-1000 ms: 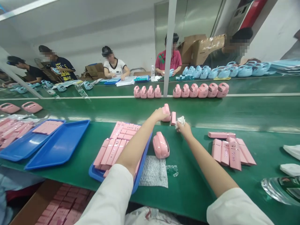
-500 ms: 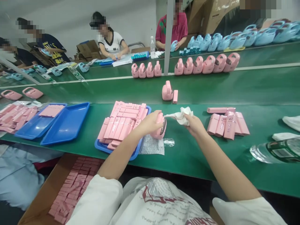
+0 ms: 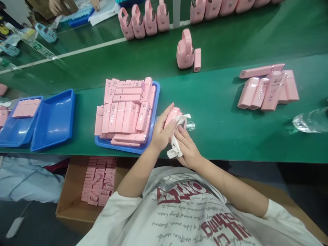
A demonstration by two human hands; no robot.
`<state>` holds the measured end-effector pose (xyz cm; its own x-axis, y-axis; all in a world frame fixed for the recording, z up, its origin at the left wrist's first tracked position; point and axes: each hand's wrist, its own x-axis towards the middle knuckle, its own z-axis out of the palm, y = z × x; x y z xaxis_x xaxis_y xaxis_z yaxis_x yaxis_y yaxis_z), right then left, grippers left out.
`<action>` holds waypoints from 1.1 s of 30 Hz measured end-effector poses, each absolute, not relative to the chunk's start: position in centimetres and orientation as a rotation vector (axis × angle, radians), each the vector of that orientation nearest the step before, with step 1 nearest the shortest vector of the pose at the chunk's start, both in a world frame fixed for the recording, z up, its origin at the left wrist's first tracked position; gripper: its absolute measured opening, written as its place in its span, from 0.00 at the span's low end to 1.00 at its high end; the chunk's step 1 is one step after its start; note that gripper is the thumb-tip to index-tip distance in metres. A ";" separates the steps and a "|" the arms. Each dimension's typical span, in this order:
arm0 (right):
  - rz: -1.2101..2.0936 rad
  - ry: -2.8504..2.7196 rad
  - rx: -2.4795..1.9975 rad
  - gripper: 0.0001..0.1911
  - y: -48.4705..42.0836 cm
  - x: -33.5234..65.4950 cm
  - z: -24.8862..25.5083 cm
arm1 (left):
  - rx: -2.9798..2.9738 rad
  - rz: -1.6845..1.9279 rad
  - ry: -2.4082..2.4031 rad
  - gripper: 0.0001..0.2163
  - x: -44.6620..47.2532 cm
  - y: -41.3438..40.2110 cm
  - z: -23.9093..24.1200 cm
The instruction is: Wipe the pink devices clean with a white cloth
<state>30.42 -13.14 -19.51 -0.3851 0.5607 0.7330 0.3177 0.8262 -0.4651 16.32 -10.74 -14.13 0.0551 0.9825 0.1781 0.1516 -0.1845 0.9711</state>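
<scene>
Pink glossy plastic fills my left hand (image 3: 162, 132): its fingers are wrapped around a rounded pink plastic device (image 3: 173, 116), lifted just above the near edge of the green bench (image 3: 220, 112). My right hand (image 3: 186, 147) pinches a crumpled white wiping cloth (image 3: 175, 143) against the side of the shell, fingers closed on the cloth, thumb hidden under it. To wipe well I judge that I should keep the left grip firm but off the face being cleaned, turn the shell a little at a time, and press the cloth flat rather than bunched, so no smear is left in the seams.

Just under my hands a scrap of clear plastic film (image 3: 190, 125) lies on the bench; I judge it could catch on the cloth. Touching my left wrist's side is a blue plastic tray (image 3: 155, 102) packed with pink rectangular boxes (image 3: 125, 111), close enough that a careless elbow could knock the stack. Farther along the near edge to the left sit two more blue trays (image 3: 55, 119). Toward the right lies a loose pile of pink rectangular boxes (image 3: 268, 89), and at the right edge a clear plastic bottle (image 3: 311, 120) on its side. Across the belt stands another pink device with a small pink block (image 3: 188, 51), and behind it a row of pink devices (image 3: 143, 20). Below the bench, a brown cardboard carton (image 3: 74, 191) holds small pink parts.
</scene>
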 end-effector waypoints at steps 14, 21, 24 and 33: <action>0.537 -2.033 -0.827 0.32 -12.1 31.1 -18.7 | 1.385 1.298 0.972 0.19 15.9 -10.1 -15.2; 0.484 -2.043 -0.794 0.32 -12.8 31.1 -18.5 | 1.375 1.325 0.922 0.18 16.1 -10.1 -15.5; 0.448 -2.062 -0.736 0.32 -14.2 30.7 -18.8 | 1.410 1.299 0.928 0.18 16.2 -10.1 -15.4; 1.142 -1.413 -1.115 0.31 -10.2 31.7 -17.7 | 1.600 1.324 0.975 0.19 16.7 -10.5 -15.8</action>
